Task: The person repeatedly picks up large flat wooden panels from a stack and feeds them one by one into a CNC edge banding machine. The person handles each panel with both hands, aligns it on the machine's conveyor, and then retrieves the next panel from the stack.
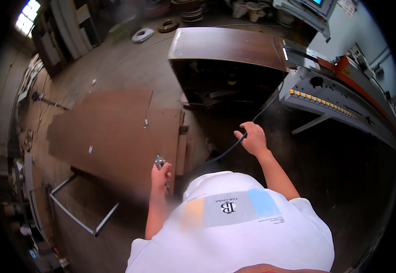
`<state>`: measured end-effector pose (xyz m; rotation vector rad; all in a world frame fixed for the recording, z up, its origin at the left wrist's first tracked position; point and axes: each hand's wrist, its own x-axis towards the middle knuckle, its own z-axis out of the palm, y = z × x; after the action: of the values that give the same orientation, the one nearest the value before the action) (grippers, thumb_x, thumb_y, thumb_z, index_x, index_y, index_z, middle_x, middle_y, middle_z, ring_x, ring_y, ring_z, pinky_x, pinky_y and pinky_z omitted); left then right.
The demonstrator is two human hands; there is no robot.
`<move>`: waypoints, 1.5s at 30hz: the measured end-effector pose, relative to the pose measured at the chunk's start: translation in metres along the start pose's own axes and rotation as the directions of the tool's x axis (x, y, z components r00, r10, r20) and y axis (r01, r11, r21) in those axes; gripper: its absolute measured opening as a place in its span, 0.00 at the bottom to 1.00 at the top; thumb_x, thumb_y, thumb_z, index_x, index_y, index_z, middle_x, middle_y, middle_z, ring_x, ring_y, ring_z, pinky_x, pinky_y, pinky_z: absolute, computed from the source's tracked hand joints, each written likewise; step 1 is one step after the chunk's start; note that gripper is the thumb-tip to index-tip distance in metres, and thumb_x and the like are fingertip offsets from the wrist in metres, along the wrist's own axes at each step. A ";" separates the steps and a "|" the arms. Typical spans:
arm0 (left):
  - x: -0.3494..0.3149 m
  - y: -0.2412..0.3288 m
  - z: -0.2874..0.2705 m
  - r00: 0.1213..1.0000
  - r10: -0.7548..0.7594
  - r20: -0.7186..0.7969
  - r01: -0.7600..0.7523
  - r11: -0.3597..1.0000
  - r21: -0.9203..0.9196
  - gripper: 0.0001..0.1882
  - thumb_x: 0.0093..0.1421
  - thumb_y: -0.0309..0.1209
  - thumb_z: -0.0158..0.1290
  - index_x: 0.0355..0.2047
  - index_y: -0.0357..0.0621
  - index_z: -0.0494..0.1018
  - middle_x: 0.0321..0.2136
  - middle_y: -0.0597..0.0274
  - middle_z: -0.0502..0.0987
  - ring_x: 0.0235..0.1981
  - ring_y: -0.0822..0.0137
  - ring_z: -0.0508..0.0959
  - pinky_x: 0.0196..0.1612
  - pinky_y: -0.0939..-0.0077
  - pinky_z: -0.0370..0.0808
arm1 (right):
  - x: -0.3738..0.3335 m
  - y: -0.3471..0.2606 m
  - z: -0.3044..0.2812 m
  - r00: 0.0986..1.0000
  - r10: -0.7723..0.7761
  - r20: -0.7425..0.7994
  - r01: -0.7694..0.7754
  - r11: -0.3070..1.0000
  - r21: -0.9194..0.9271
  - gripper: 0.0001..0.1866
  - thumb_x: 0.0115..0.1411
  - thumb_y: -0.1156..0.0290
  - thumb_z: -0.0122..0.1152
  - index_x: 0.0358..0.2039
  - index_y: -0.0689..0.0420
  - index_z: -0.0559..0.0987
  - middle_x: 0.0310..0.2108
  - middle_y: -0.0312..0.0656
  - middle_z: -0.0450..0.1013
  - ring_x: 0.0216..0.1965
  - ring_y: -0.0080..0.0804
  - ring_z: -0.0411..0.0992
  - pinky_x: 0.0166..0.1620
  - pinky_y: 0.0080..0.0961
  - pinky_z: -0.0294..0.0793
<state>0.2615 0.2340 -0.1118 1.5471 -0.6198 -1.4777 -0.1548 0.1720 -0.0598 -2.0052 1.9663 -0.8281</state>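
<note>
off right, kinda loosely holding a diagonal hose (pixel 230 149) in right hand (pixel 254 138); gripping silver tool (pixel 159 160) in left hand (pixel 161 173)

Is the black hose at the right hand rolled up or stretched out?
Stretched out: the black hose runs in one long curve past the right hand, no coils showing.

That hose (pixel 229 151) looks black to me, the tool (pixel 159 160) silver; the board (pixel 111 132) is brown; the white shirt (pixel 234 241) has orange, grey and blue blocks (pixel 242 205); yellow dots (pixel 314 98) line the grey machine (pixel 300 84).
</note>
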 end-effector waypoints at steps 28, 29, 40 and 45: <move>0.284 0.377 0.498 -0.239 0.311 0.920 -0.832 -0.553 -0.030 0.23 0.43 0.21 0.59 0.41 0.54 0.76 0.44 0.72 0.78 0.39 0.64 0.78 0.47 0.64 0.73 | 0.237 0.285 -0.076 0.870 0.458 -0.183 -0.443 0.889 0.120 0.21 0.56 0.65 0.67 0.51 0.50 0.77 0.49 0.39 0.77 0.42 0.37 0.78 0.47 0.33 0.76; 0.291 0.373 0.522 -0.251 0.299 0.921 -0.833 -0.551 -0.049 0.22 0.44 0.21 0.60 0.42 0.54 0.76 0.43 0.72 0.78 0.40 0.63 0.78 0.47 0.63 0.73 | 0.235 0.303 -0.082 0.845 0.490 -0.212 -0.472 0.871 0.133 0.21 0.56 0.65 0.67 0.50 0.50 0.77 0.48 0.39 0.77 0.42 0.36 0.78 0.47 0.33 0.76; 0.377 0.319 0.835 0.074 0.588 0.805 -0.976 -0.124 0.181 0.07 0.56 0.33 0.63 0.34 0.47 0.80 0.33 0.62 0.78 0.30 0.59 0.78 0.35 0.67 0.73 | 0.206 0.465 -0.122 0.675 0.718 -0.171 -0.713 0.694 0.097 0.16 0.57 0.56 0.64 0.41 0.51 0.80 0.40 0.39 0.80 0.38 0.39 0.78 0.42 0.37 0.77; 0.364 0.291 0.955 0.187 0.546 0.817 -0.981 0.146 0.127 0.04 0.58 0.29 0.61 0.34 0.51 0.83 0.28 0.65 0.77 0.28 0.69 0.77 0.33 0.73 0.72 | 0.206 0.470 -0.116 0.761 0.624 -0.177 -0.638 0.769 -0.035 0.13 0.56 0.54 0.65 0.28 0.50 0.79 0.23 0.35 0.78 0.28 0.40 0.77 0.32 0.37 0.76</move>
<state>-0.5348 -0.4533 0.0390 0.6655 -2.2447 -0.7153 -0.6248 -0.0408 -0.1597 -1.1649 2.5737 -0.7329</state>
